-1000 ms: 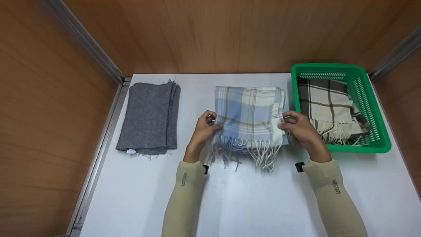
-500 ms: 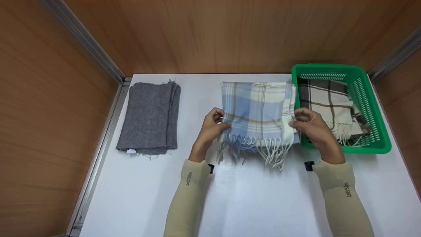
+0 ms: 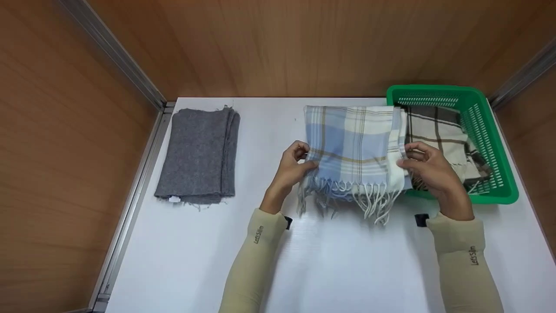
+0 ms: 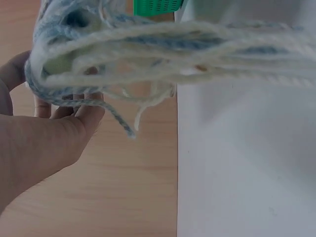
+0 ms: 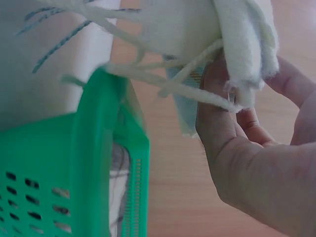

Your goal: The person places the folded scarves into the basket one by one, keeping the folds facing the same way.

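Note:
A folded blue and white plaid scarf (image 3: 352, 143) with long fringe is held up between both hands, its right part over the rim of the green basket (image 3: 506, 174). My left hand (image 3: 292, 167) pinches its left edge, thumb on top. On the opposite edge my right hand (image 3: 432, 169) grips the folds between thumb and fingers. In the left wrist view, pale and blue fringe (image 4: 197, 54) hangs across the hand. The right wrist view shows the scarf's white folded edge (image 5: 242, 39) in the fingers, close to the basket's rim (image 5: 94, 113).
Inside the basket lies a black, cream and brown plaid scarf (image 3: 434, 134), partly covered by the right hand. A folded grey scarf (image 3: 195, 152) with a white tag rests at the left of the white table (image 3: 343, 269). Wooden panels (image 3: 278, 48) stand at the back and sides.
Both hands have carried the blue and white scarf to the right and slightly away from me. Its right edge now overlaps the basket, which it stood apart from earlier. The grey scarf stays put.

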{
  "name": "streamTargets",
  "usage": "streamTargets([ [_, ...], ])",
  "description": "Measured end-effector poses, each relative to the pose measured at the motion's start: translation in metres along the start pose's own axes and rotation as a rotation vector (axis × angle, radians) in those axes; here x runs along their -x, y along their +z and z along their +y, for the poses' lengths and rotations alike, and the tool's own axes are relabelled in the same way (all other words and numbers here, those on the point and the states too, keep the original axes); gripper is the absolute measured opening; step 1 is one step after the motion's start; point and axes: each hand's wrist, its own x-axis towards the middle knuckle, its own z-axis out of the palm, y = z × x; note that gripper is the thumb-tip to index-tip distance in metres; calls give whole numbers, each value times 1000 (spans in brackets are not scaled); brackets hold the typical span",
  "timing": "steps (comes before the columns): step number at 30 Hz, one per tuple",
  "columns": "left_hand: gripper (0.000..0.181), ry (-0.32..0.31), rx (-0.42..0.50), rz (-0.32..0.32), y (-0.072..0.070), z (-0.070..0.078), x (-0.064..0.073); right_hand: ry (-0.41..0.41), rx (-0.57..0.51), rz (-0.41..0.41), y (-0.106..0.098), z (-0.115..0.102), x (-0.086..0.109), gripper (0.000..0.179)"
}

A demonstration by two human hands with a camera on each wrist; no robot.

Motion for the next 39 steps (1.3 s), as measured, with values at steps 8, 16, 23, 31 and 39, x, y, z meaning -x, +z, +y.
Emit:
streamTargets([
  [8, 27, 19, 4, -22, 11, 4, -3, -21, -45, 8, -15, 0, 7, 24],
  [16, 27, 17, 19, -57, 19, 7, -5, -31, -132, 31, -25, 0, 11, 22],
  [23, 29, 16, 28, -88, 27, 11, -6, -55, -230, 61, -32, -1, 17, 25],
  [31, 29, 35, 32, -121, 40, 15, -8, -92, -273, 63, -46, -4, 23, 26],
  [39, 31, 58, 23, -143, 52, 21, -12, -143, -294, 73, -59, -8, 28, 27],
])
